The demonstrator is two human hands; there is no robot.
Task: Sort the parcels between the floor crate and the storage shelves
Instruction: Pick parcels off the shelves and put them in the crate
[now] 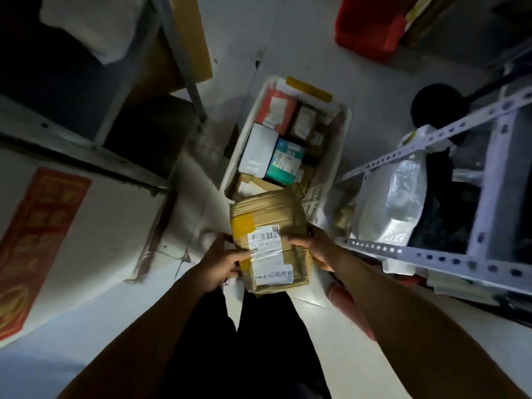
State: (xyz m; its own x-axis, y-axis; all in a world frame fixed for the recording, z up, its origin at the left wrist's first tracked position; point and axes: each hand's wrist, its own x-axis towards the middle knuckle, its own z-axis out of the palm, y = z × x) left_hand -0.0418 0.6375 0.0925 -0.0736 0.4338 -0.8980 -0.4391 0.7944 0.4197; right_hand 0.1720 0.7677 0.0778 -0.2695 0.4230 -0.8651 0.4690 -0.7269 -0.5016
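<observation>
I hold a brown cardboard parcel [267, 217] wrapped in tape, with yellow tape on its left side and white barcode labels on top, above the near end of the white floor crate [243, 139]. My left hand [220, 263] grips its left edge, thumb across the label. My right hand [315, 246] grips its right edge, thumb on top. The crate holds several parcels: a red one [276, 109], a white box [259, 148], a teal box [285, 162] and brown boxes.
A white perforated metal shelf [431, 254] stands at the right, holding a clear plastic bag [394, 197] and dark items. Grey shelving [95, 133] with cardboard boxes is on the left. A red bin [371, 24] sits far back right. A red poster [37, 234] hangs left.
</observation>
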